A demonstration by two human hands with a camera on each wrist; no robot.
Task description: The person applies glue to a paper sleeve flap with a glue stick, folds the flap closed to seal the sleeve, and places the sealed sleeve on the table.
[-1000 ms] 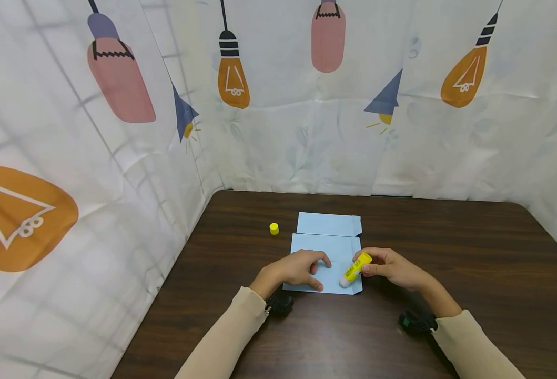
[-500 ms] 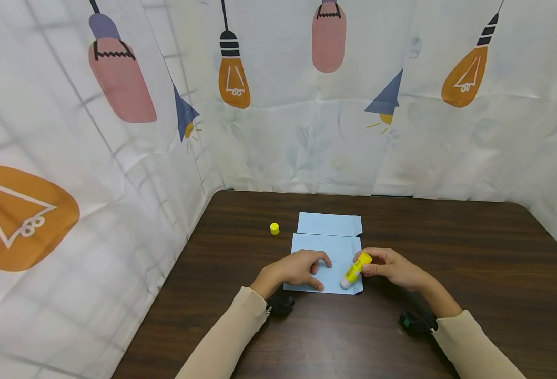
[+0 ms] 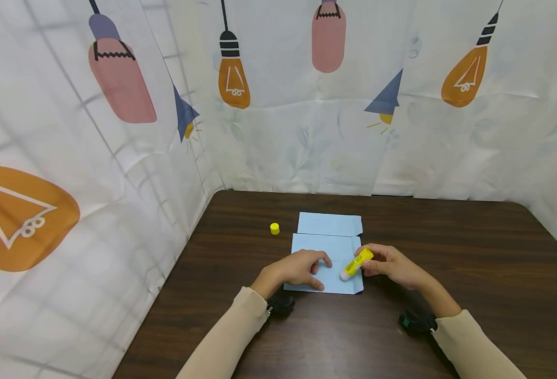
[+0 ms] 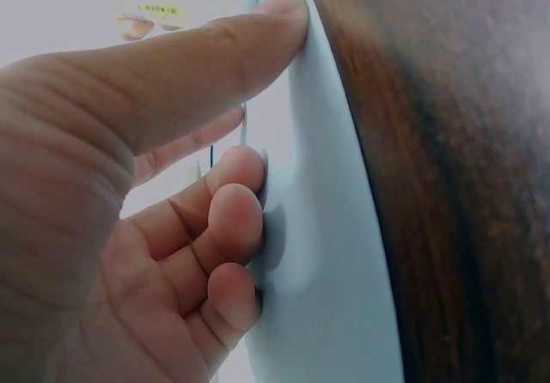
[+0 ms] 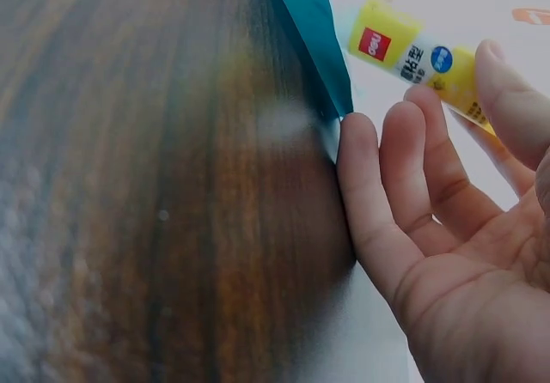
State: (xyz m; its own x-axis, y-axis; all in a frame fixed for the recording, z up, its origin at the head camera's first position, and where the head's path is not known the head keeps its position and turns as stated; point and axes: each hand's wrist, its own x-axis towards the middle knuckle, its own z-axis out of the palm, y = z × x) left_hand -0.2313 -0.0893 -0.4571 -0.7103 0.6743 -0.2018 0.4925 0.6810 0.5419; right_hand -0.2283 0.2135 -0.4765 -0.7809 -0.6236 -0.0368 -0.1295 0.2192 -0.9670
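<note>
Curtain [image 3: 283, 131], pale, printed with hanging lamps, backs a dark wood-grain table [image 3: 453, 237]. Light-blue creased paper [image 3: 325, 242] lies on the tabletop. Left hand [image 3: 299, 267] rests fingertips on the paper's near part, thumb wide of forefinger — nothing gripped. Right hand [image 3: 388, 263], by the paper's right edge, pinches a yellow glue stick [image 3: 360, 260] between thumb and fingers — tilted, white end lowest, over the paper; contact cannot be told. Yellow cap [image 3: 275, 229] sits left of the paper, well apart from both hands.
</note>
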